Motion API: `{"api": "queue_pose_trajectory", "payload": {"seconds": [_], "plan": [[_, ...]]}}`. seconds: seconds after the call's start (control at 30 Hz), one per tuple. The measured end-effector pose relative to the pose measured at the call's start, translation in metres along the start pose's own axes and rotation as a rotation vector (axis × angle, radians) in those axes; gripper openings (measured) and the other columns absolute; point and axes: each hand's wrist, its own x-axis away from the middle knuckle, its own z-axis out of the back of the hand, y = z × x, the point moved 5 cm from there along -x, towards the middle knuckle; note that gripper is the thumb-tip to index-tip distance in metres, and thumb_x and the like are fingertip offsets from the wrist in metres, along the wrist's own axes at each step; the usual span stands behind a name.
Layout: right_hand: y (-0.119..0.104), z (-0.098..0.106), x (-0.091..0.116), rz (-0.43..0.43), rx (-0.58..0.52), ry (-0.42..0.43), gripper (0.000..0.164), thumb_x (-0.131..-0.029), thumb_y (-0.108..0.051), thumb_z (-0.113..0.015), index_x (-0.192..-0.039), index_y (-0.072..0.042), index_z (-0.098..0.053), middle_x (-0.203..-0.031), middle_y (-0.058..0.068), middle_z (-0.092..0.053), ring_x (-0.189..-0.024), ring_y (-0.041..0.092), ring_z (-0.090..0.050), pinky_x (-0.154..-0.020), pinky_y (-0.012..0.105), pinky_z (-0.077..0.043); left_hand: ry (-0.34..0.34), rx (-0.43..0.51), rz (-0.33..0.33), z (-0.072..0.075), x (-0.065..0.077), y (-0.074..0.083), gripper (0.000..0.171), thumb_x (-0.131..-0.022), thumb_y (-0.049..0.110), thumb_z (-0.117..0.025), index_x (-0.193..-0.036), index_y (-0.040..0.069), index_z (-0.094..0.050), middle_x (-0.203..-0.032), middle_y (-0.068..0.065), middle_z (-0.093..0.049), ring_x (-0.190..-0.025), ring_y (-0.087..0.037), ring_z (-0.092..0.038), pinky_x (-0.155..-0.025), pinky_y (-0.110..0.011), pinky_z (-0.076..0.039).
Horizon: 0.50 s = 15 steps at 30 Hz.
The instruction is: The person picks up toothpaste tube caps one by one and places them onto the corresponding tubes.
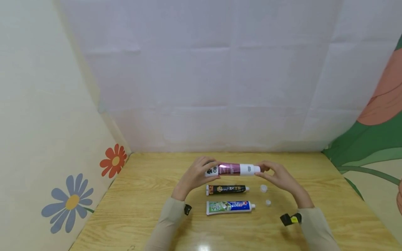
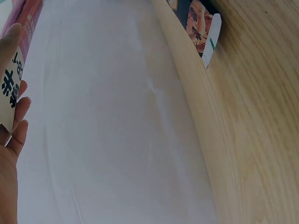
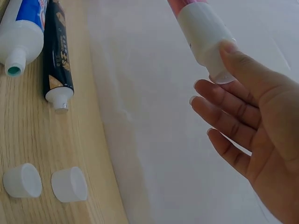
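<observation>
A purple and white toothpaste tube (image 1: 230, 169) is held level above the table, its capped end to the right. My left hand (image 1: 199, 172) grips its flat tail end, thumb on one side and fingers on the other. At the other end my right hand (image 1: 275, 174) pinches the white cap (image 3: 219, 70) between thumb and forefinger; the other fingers spread loosely below. Under the held tube lie a black toothpaste tube (image 1: 226, 189) and, closer to me, a green and blue toothpaste tube (image 1: 230, 207). Both have uncovered nozzles pointing right.
Two loose white caps, a larger one (image 1: 263, 188) and a smaller one (image 1: 268, 202), rest on the wooden table (image 1: 150, 195) right of the lying tubes. A white sheet (image 1: 201, 87) hangs behind the table, and painted walls flank it.
</observation>
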Motion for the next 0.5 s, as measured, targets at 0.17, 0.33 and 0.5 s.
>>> {"api": "queue_pose_trajectory", "payload": {"seconds": [0.17, 0.33, 0.5], "plan": [[0.005, -0.003, -0.003, -0.021, 0.013, -0.026, 0.023, -0.085, -0.030, -0.067, -0.105, -0.018, -0.065, -0.089, -0.012, -0.063, -0.078, 0.004, -0.055, -0.068, 0.025, -0.046, -0.025, 0.009, 0.007, -0.005, 0.003, -0.005, 0.055, -0.075, 0.035, -0.075, -0.122, 0.013, -0.059, -0.109, -0.004, -0.061, -0.100, -0.016, -0.055, -0.091, -0.028, -0.045], [0.011, -0.005, -0.007, -0.022, 0.027, -0.032, 0.024, -0.085, -0.029, -0.067, -0.105, -0.016, -0.065, -0.087, -0.011, -0.062, -0.077, 0.004, -0.055, -0.069, 0.032, -0.048, -0.046, 0.025, 0.027, -0.010, 0.006, -0.011, 0.058, -0.073, 0.033, -0.077, -0.123, 0.013, -0.058, -0.111, -0.003, -0.060, -0.102, -0.016, -0.054, -0.091, -0.030, -0.044], [0.019, -0.011, -0.011, -0.006, 0.036, -0.039, 0.024, -0.085, -0.026, -0.067, -0.105, -0.013, -0.066, -0.084, -0.011, -0.061, -0.076, 0.003, -0.053, -0.070, 0.030, -0.049, -0.067, 0.031, 0.037, -0.016, 0.008, -0.018, 0.061, -0.070, 0.030, -0.079, -0.124, 0.013, -0.057, -0.112, -0.004, -0.060, -0.104, -0.017, -0.053, -0.093, -0.033, -0.042]]}}
